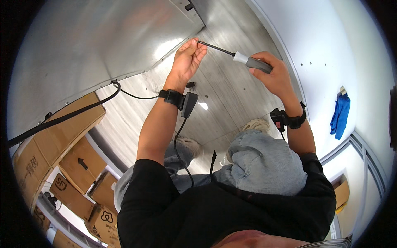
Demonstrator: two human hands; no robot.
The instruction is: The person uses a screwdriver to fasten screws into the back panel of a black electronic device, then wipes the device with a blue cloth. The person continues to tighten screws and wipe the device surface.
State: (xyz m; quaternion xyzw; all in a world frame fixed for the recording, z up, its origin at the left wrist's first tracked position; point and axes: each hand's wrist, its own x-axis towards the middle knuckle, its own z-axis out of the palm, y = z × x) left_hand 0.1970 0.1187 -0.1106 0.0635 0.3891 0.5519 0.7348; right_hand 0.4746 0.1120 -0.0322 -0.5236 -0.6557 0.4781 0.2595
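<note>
My right hand (276, 78) is wrapped round the grey and white handle of a screwdriver (240, 57). Its dark shaft points left and slightly up, toward my other hand. At the far end of the shaft, my left hand (188, 60) is closed in a pinch, thumb against fingers, right at the tip. Whatever small thing sits between those fingers is too small to make out. Just left of that hand stands a large shiny metal panel (103, 41), its lower edge close to the floor.
A thick black cable (68, 119) runs out from the panel's edge. Cardboard boxes (82, 163) are stacked on shelving at the lower left. To the right, a blue cloth (340, 115) hangs on a white wall (320, 45). Small dark bits lie on the pale plank floor (223, 99).
</note>
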